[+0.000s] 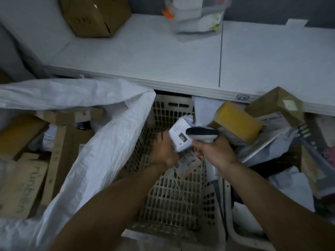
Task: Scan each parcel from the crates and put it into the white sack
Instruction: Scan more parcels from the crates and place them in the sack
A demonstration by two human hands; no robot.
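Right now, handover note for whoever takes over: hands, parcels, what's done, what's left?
Left hand grips a small white parcel over the middle crate. Right hand holds the scanner, head close over that parcel.
Done: several boxes lie in the white sack on the left.
Left: put this parcel in the sack, deal with the labelled packet under the hands, then the parcels piled on the right.

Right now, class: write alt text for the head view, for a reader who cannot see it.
The left hand holds a white parcel while the right hand aims a scanner at it, above a beige slatted crate. An open white sack with cardboard boxes lies left; more parcels pile right.
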